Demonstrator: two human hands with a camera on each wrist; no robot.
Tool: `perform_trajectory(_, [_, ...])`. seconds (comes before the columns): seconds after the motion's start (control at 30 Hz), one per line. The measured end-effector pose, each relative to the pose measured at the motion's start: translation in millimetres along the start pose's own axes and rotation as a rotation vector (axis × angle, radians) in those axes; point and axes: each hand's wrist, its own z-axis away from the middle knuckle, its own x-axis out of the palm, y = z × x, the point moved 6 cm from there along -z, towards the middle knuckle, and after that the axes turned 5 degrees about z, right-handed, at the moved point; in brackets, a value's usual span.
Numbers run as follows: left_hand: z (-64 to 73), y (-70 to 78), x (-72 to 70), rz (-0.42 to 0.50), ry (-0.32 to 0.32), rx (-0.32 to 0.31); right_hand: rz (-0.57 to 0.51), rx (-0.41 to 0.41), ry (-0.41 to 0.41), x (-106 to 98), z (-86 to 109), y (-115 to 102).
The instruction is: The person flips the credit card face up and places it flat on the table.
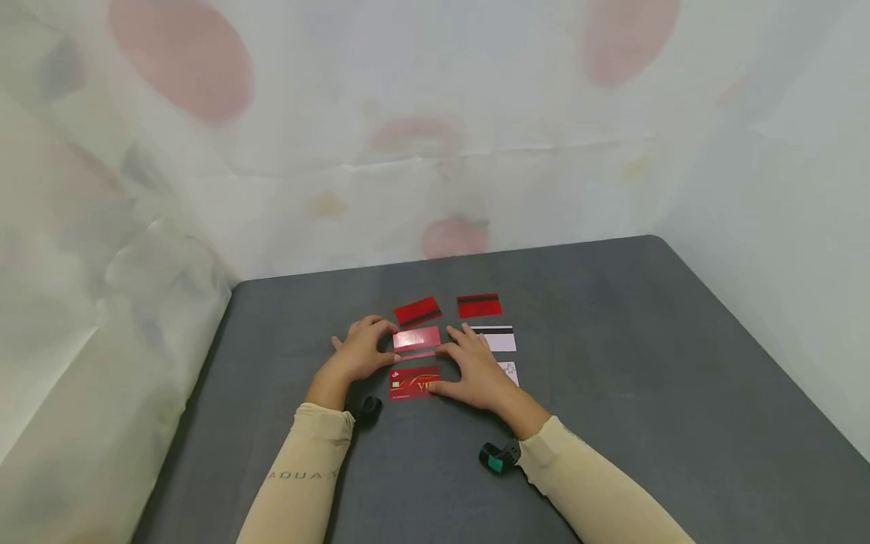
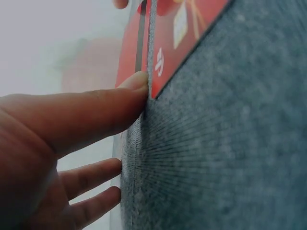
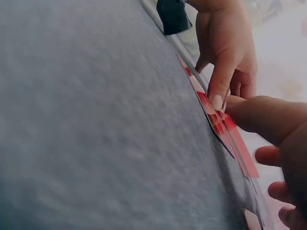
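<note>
A shiny red card with a dark stripe [image 1: 416,338] lies flat in the middle of the left column. My left hand [image 1: 360,351] touches its left side, thumb near the lower corner and index finger near the upper one. From the right, my right hand [image 1: 476,370] reaches over the cards. Its index fingertip is at the striped card's right edge, and its thumb rests at the right part of the red VIP card [image 1: 408,384] just below. The left wrist view shows the left thumb [image 2: 103,112] straight, its tip beside the VIP card's corner [image 2: 165,62].
Two red striped cards [image 1: 417,310] [image 1: 479,305] lie at the back, the left one tilted. A white striped card [image 1: 501,342] and a white patterned card [image 1: 510,372] are partly under the right hand. Dark grey table [image 1: 646,378]; pale patterned sheets hang behind and left.
</note>
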Motion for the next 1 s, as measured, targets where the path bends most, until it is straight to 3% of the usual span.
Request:
perform_trajectory(0.17, [-3.1,4.0,0.3,0.023,0.013,-0.012,0.025,0.05,0.067,-13,-17.6,9])
perform_trajectory(0.3, [-5.5,5.8,6.4,0.039,0.01,-0.011,0.06,0.123,0.022,-14,-30.0,14])
perform_trajectory(0.43, [-4.9,7.5,17.4,0.051,0.001,-0.006,0.068,0.172,-0.019,-5,-28.5,21])
perform_trajectory(0.57, [-1.4,8.4,20.8,0.047,-0.005,0.008,0.031,0.158,-0.008,-3,-22.6,23])
perform_trajectory(0.77, [1.3,9.7,11.2,0.031,0.001,0.017,0.006,0.099,0.008,-12,-26.9,16])
perform_trajectory(1.0, [0.7,11.7,3.2,0.039,0.009,0.018,0.021,0.103,0.021,-16,-31.0,15])
